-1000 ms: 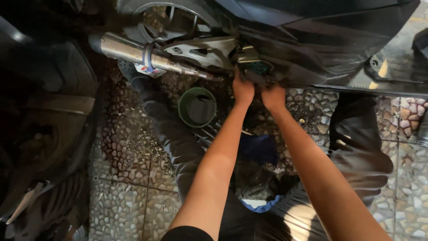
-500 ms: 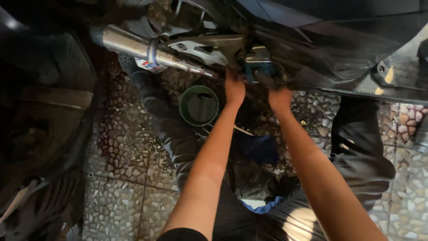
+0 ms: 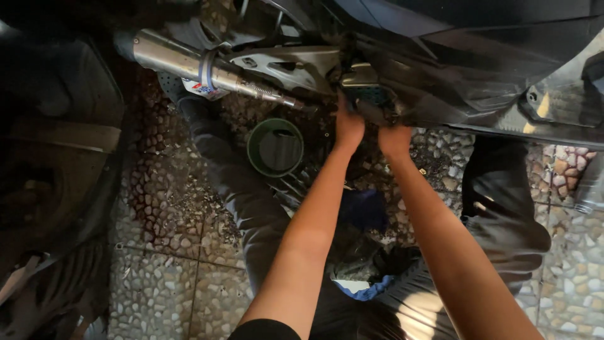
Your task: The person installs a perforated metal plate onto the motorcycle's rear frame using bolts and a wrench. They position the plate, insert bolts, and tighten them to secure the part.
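Observation:
A scooter's dark body (image 3: 478, 56) hangs over me, its silver exhaust pipe (image 3: 189, 63) running to the left. Both my bare arms reach up to a small metal and teal part (image 3: 365, 85) under the engine. My left hand (image 3: 348, 126) grips the part's left side. Beside it my right hand (image 3: 393, 135) holds the underside of the same part, fingers curled into the shadow. A round green container (image 3: 275, 148) stands on the floor just left of my left wrist, below the pipe's end.
My legs in dark trousers (image 3: 233, 189) stretch out over a pebble-patterned tile floor (image 3: 170, 277). A blue cloth (image 3: 365, 211) lies between them. A dark bulky shape (image 3: 56, 176) fills the left side.
Both hands stay on the part under the engine, shifting only slightly. The view has drifted a little, and less of the teal part shows now.

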